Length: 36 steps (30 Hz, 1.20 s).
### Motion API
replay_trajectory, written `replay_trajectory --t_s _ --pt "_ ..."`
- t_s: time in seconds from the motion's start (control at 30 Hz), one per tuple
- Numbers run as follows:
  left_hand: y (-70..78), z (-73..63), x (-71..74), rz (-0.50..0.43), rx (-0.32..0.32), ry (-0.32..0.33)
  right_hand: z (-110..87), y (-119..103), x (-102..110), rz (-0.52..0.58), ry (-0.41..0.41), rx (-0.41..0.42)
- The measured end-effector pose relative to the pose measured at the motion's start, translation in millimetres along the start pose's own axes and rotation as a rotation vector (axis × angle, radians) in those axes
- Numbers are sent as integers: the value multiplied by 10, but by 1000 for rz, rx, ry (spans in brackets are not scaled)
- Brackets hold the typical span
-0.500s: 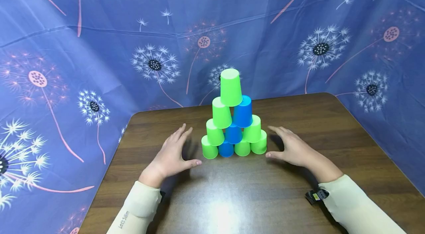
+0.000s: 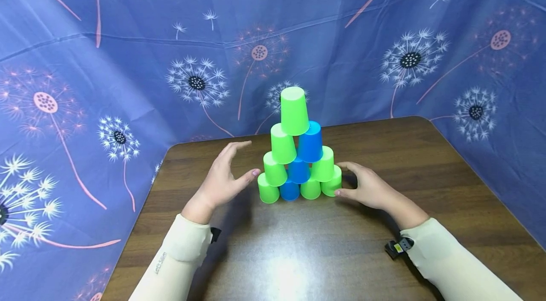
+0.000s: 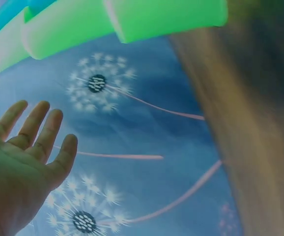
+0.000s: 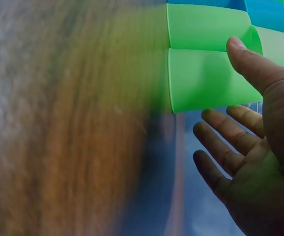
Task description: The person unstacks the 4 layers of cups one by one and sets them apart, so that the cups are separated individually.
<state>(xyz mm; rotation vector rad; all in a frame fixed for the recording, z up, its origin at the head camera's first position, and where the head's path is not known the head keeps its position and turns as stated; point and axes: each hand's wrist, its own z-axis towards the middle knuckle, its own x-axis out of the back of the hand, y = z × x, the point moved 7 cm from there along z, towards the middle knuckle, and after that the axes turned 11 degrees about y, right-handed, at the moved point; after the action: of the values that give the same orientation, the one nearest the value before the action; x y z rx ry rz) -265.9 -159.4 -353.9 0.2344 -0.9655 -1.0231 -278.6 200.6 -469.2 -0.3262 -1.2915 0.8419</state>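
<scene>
Upside-down cups form a four-tier pyramid in the head view, topped by one green cup (image 2: 294, 112). Beneath it, a green cup (image 2: 283, 144) stands beside a blue cup (image 2: 310, 142). My left hand (image 2: 217, 185) is raised to the left of the stack, fingers spread, its thumb tip near the second-lowest tier's left green cup (image 2: 274, 170). On the other side my right hand (image 2: 371, 188) has its thumb and fingertips right at the bottom right green cup (image 2: 331, 182). In the right wrist view, the fingers (image 4: 220, 142) are loosely extended beside the cups.
The stack stands on a brown wood-grain table (image 2: 281, 239) with a bright glare patch near its front. Behind and to the sides hangs a blue cloth (image 2: 324, 54) with dandelion prints. A small black device (image 2: 398, 247) sits at the right wrist.
My left hand has risen, its thumb moving up from the table toward the second-lowest tier. My right hand has moved left, closer to the bottom right cup. The stack keeps its shape.
</scene>
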Motion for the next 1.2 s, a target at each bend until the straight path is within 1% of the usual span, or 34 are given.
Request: replay_trajectory --t_s 0.13,0.3,0.53,0.7,0.9,1.03,1.2 --pt "165 176 47 -81 -40 61 9 -7 -34 18 3 -6" --pt "365 390 63 -151 -53 105 25 6 -61 17 4 -20" --pt "578 645 7 -180 -65 134 38 4 -85 19 -4 -44" --pt "705 788 -60 -232 -63 124 48 5 -98 15 -2 -52" --pt "801 910 -118 -256 -51 132 56 10 -96 13 6 -51" --pt "815 965 -166 -276 1 127 60 6 -97 9 8 -47" --pt "795 1000 -223 -230 57 119 57 4 -104 0 4 -55"
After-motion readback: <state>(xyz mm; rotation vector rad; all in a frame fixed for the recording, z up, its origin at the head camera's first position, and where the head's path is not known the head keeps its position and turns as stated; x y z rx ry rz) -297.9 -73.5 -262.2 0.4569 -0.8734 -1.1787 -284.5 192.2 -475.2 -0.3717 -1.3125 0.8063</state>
